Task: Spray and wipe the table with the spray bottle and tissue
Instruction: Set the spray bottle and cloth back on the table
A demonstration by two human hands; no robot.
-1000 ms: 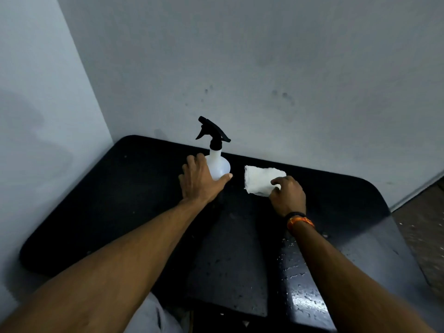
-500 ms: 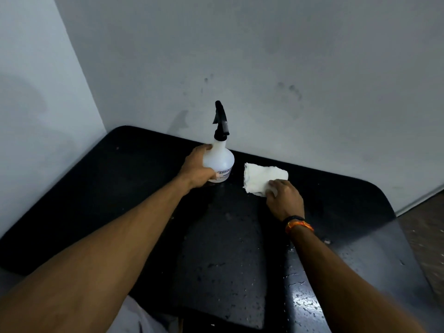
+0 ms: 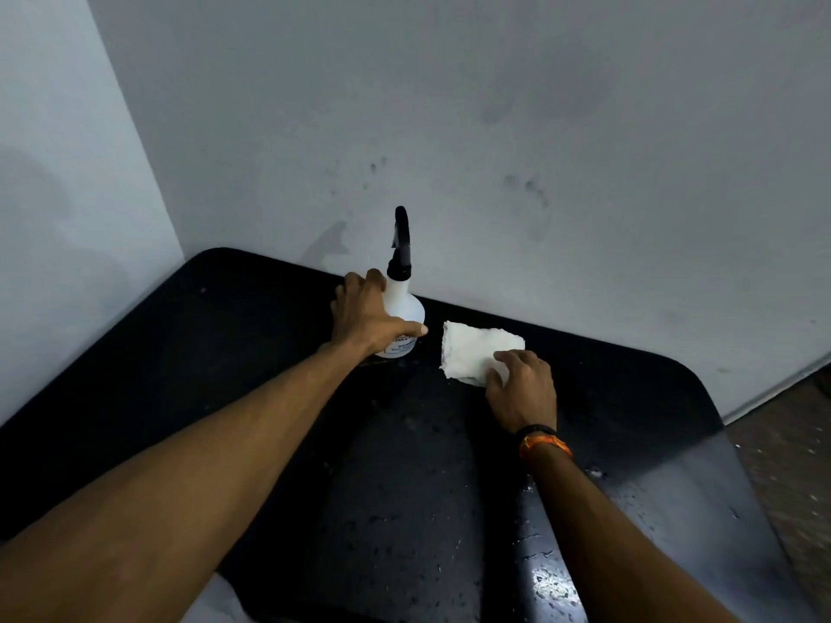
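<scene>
The spray bottle (image 3: 401, 314) stands upright at the back of the bench (image 3: 225, 353), close to the wall (image 3: 494, 128). The tissue (image 3: 476, 355) lies just right of it. The left hand (image 3: 366, 319) wraps the bottle; the right hand (image 3: 524, 393) rests on the tissue's near edge.

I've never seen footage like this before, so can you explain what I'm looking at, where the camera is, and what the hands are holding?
There is no machine here. A camera worn on a person's head looks forward and down at their two bare arms. The surface is a black table in a corner, speckled with droplets. The left hand has its grip around a white spray bottle with a black trigger top, standing upright on the table. The right hand, with wristbands, holds the near edge of a folded white tissue lying on the table.
</scene>
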